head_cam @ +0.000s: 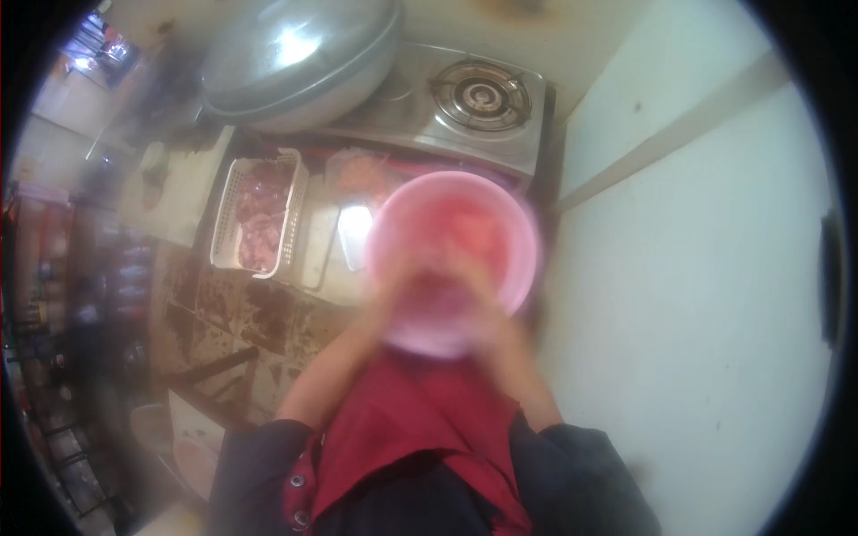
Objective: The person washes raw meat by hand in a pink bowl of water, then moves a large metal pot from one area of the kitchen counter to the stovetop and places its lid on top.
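A pink plastic basin stands in front of me, with reddish, blurred contents inside. My left hand reaches over its left side and my right hand over its right side, both down into the basin. Motion blur hides the fingers, so whether they hold anything is unclear. Left of the basin, a white plastic basket holds pieces of raw meat. A clear bag of orange shredded food lies just behind the basin's left rim.
A steel gas stove with a round burner is at the back, beside a large lidded metal pot. A cutting board lies at the left. A pale wall bounds the right side.
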{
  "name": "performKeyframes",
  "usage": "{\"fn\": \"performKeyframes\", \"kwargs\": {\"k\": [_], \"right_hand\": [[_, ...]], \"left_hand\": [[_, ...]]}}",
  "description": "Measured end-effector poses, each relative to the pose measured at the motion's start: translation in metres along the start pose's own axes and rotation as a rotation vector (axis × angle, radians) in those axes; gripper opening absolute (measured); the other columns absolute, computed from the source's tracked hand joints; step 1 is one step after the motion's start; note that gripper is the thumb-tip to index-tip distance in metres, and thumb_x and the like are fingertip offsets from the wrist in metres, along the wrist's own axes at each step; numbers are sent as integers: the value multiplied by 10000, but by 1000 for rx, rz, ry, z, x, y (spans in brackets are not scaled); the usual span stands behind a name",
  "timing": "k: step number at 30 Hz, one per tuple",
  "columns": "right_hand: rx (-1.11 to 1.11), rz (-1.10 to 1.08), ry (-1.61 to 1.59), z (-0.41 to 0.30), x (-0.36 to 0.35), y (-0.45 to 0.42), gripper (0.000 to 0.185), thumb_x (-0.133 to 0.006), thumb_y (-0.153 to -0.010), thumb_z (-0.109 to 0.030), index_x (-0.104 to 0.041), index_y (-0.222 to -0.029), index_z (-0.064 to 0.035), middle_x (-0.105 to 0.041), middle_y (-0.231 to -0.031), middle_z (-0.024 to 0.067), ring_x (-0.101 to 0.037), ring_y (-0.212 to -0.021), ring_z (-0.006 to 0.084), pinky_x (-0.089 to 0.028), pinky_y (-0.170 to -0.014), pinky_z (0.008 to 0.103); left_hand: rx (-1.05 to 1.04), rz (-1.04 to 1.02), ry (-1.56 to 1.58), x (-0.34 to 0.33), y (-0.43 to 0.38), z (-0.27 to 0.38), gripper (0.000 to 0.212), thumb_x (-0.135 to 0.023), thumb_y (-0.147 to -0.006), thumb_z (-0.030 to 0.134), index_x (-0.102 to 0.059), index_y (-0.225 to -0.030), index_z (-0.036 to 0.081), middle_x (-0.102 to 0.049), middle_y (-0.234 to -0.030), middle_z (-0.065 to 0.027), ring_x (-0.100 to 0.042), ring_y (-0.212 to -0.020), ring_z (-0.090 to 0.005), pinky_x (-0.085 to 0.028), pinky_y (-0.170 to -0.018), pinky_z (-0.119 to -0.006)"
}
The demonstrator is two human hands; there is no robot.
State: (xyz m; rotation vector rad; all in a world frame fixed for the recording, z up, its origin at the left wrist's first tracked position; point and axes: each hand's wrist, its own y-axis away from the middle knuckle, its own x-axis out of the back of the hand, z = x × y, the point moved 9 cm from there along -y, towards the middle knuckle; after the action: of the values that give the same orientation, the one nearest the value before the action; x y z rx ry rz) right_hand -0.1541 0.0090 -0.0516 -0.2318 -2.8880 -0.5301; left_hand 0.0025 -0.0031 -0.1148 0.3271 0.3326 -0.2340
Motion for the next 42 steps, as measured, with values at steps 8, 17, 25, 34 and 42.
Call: {"fn": "performKeyframes", "kwargs": {"k": [8, 17, 25, 34, 42], "right_hand": [[213, 36, 157, -15, -9, 3, 114, -509, -779, -32, -606, -825, 6, -626, -774, 171, -628, -665, 294, -482, -614, 379], [17, 11, -88, 7, -6, 1, 113, -520, -785, -56, -605, -823, 8, -599, -711, 77, -572, -572, 186, -453, -520, 295], [-287, -312, -870, 41, -29, -2, 172, -535, -883, -201, -593, -893, -39, -538, -694, -3, -459, -528, 52, -373, -440, 220], [63, -41, -164, 17, -4, -8, 306, -492, -922, -268, -618, -1072, -33, -610, -819, 29, -530, -684, 103, -419, -601, 255], [93, -220, -75, 26, -57, 2, 139, -511, -882, -70, -598, -898, 38, -519, -653, -5, -436, -533, 57, -330, -456, 219]], "left_hand": [[8, 82, 68, 32, -3, -16, 74, -432, -932, 75, -486, -980, 62, -603, -977, -88, -593, -813, -146, -486, -726, -291], [-78, 58, -35, 20, 7, 17, 187, -366, -954, 112, -471, -1089, 36, -594, -1021, -118, -616, -871, -201, -510, -794, -351], [179, 100, 486, -29, 12, 43, 226, -359, -954, 120, -483, -1119, 26, -582, -1075, -144, -595, -993, -259, -499, -866, -390], [-629, -38, -883, -71, 21, 89, 193, -507, -864, 70, -548, -1051, 96, -541, -1017, -58, -535, -971, -169, -490, -827, -349], [-206, 93, 33, 8, -2, -30, 88, -450, -926, 105, -418, -1005, 83, -547, -1057, -72, -589, -964, -190, -507, -818, -350]]}}
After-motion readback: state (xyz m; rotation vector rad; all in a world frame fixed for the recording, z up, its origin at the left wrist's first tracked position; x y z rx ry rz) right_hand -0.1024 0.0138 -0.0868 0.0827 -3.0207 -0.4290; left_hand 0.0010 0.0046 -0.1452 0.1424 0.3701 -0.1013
